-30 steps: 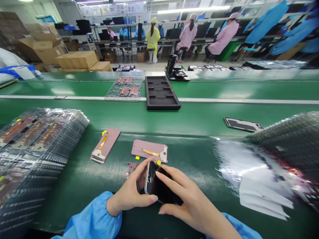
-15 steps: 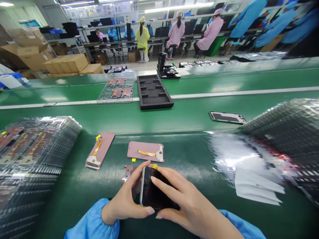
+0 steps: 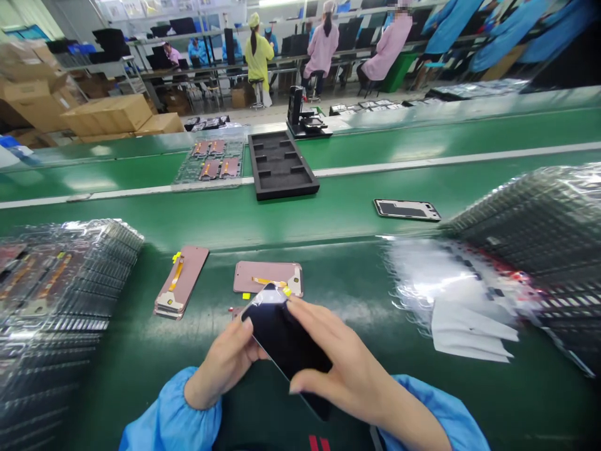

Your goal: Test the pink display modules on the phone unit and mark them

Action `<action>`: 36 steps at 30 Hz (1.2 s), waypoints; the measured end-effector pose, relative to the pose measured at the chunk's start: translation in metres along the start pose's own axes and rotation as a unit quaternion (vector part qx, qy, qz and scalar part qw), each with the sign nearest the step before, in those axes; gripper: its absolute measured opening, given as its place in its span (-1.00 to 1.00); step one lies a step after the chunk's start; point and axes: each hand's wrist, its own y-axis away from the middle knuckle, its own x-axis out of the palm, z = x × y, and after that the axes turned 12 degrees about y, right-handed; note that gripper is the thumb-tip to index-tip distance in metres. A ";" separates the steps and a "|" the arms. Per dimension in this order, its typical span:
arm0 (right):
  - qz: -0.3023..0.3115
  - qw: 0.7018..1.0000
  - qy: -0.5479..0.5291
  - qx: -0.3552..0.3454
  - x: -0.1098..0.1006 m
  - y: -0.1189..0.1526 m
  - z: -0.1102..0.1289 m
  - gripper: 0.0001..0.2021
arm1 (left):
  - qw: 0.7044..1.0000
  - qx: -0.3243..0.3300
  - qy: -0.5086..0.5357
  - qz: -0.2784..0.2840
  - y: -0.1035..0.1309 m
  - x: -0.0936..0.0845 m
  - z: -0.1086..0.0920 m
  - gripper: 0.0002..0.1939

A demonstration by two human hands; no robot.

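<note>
A dark-screened phone with a yellow tab at its top edge is tilted between my hands, low over the green bench. My left hand grips its upper left corner, thumb on the front and fingers behind. Across its right side lies my right hand, fingers along the upper edge and thumb on the glass. Just beyond the phone lies a pink-backed screen panel with an orange ribbon cable. To its left is a small stack of similar screen panels. Another pink part is mostly hidden behind the phone.
Stacked clear trays stand at left and right. White paper sheets lie beside the right stack. Farther off are a phone frame, a black foam tray and a clear tray of panels. Co-workers sit in the background.
The phone has turned so its long face now slants from upper left to lower right. My left hand has shifted to its upper corner, the thumb now on the front. The view has shifted slightly.
</note>
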 end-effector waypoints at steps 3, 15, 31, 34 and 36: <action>0.068 0.971 -0.172 0.155 -0.006 -0.003 -0.006 -0.52 | 0.998 -0.008 0.044 -0.044 -0.006 -0.003 -0.009 -0.73; 0.078 0.877 -0.381 0.284 0.009 -0.003 -0.017 -0.65 | 1.000 -0.024 0.002 -0.008 -0.009 0.004 -0.013 -0.52; 0.024 0.853 -0.404 0.328 0.020 0.000 -0.024 -0.68 | 0.988 -0.044 -0.126 -0.081 -0.006 0.005 -0.004 -0.65; 0.068 0.837 -0.430 0.332 0.018 -0.002 -0.023 -0.62 | 0.985 -0.030 -0.133 -0.102 -0.006 0.004 -0.005 -0.67; 0.123 0.824 -0.449 0.324 0.016 -0.003 -0.023 -0.59 | 0.987 -0.025 -0.121 -0.106 -0.006 0.003 -0.006 -0.69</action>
